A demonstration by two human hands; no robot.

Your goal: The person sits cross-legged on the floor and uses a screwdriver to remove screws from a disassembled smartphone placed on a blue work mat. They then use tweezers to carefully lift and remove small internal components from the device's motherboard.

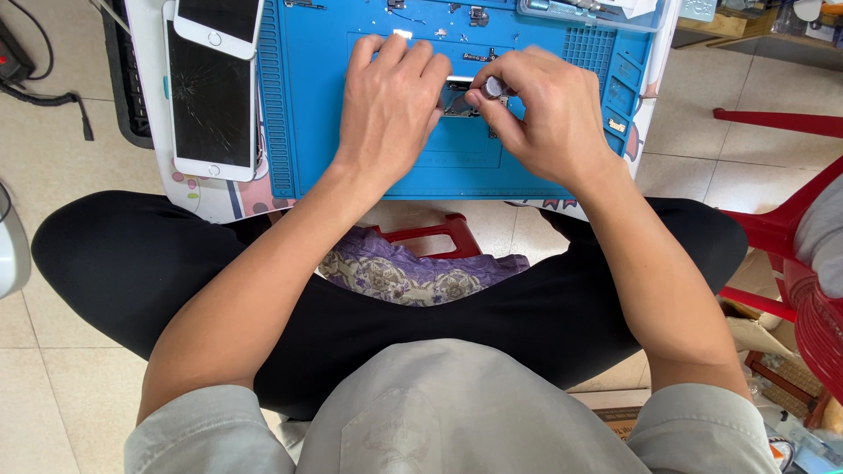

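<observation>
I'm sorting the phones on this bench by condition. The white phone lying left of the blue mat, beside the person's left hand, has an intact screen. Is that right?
Not quite. In the head view the white phone does lie left of the blue mat, on the side of the left hand, but its dark screen is cracked, with fracture lines spreading across the glass, not intact.

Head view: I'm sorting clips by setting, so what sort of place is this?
Probably a small phone repair bench. A blue repair mat covers the low table, a cracked white smartphone lies beside it, and the right hand turns a small screwdriver over a part steadied by the left hand.
</observation>
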